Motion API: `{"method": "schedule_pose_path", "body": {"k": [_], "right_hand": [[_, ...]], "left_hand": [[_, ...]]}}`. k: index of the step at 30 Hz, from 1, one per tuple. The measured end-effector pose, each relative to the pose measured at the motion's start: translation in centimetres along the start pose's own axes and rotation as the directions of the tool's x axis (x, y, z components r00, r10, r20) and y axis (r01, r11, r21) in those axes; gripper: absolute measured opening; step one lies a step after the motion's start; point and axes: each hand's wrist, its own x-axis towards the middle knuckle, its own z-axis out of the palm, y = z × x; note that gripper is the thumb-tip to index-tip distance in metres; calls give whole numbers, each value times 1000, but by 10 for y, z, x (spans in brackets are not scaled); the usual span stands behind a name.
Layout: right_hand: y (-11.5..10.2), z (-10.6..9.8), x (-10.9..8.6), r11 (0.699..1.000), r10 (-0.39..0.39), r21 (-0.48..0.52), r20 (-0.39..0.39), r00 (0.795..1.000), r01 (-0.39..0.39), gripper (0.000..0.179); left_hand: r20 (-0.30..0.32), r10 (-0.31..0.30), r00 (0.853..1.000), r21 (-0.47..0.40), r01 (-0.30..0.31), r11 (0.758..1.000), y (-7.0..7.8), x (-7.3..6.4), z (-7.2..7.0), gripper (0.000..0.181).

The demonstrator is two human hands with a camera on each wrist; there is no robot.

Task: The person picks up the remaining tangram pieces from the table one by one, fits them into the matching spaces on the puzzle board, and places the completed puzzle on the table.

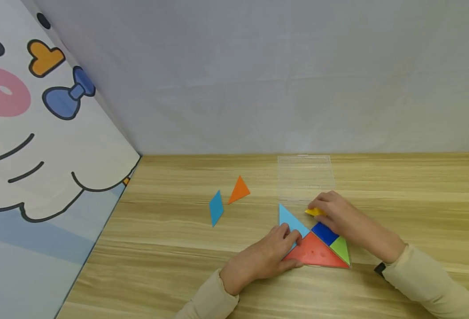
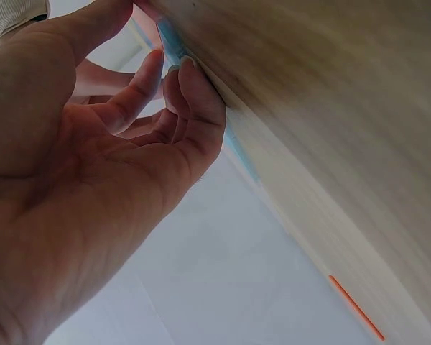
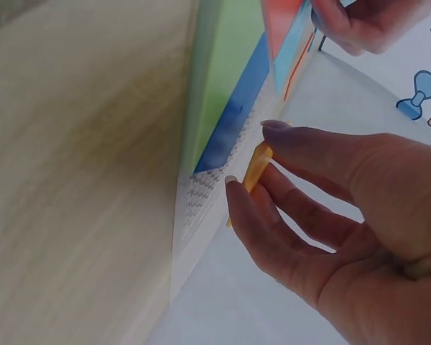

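Colored tangram pieces lie in a clear shallow tray (image 1: 350, 261): a light blue triangle (image 1: 291, 219), a red triangle (image 1: 315, 252), a dark blue piece (image 1: 325, 233) and a green triangle (image 1: 341, 249). My left hand (image 1: 272, 252) rests on the tray's left part. Its loosely bent fingers touch the light blue and red triangles, while the thumb lies by the near edge. Between thumb and fingertips, my right hand (image 1: 343, 219) pinches a yellow tangram piece (image 3: 258, 165) just above the tray's far right part. The fingers hide most of its outline.
Left of the tray, a blue parallelogram (image 1: 216, 208) and an orange triangle (image 1: 239, 190) lie on the wooden table (image 1: 158, 248). A clear lid (image 1: 306, 170) extends behind the tray. White cloth (image 1: 258, 88) hangs along the back, with a cartoon-printed panel (image 1: 3, 146) at left.
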Motion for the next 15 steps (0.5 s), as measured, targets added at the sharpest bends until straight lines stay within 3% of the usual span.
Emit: {"method": "schedule_pose_path", "body": {"k": [15], "right_hand": [[-3, 5, 3, 999, -43, 16, 42, 998, 42, 18]], "left_hand": [[-3, 12, 1000, 1, -12, 1000, -1, 0, 1, 30]]}}
